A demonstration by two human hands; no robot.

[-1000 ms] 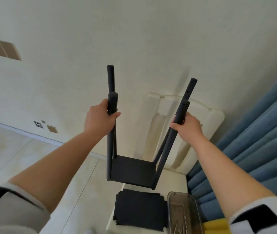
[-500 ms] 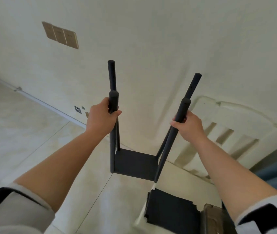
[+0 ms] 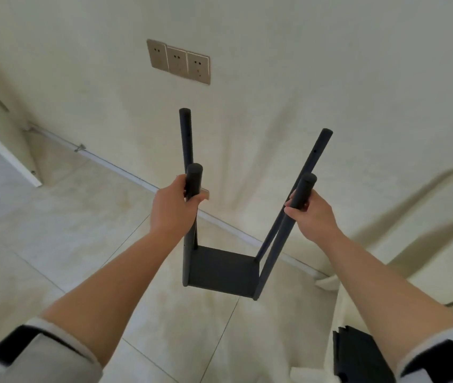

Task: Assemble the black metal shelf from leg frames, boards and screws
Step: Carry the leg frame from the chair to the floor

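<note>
The partly built shelf (image 3: 221,269), one board fitted between four legs, was held in mid-air above the tiled floor (image 3: 54,230). The left hand (image 3: 174,210) and right hand (image 3: 312,217) were each closed firmly round a near leg. Setting down appeared next; spare boards (image 3: 358,352) lay at lower right.

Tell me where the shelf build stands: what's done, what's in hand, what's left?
Done: one board sits fixed between the four black legs at the low end of the shelf frame. In hand: the left hand and right hand each grip a near leg, holding the frame in the air above the floor. Left: a stack of black boards on the white seat at lower right isn't fitted yet; no screws are visible.
</note>
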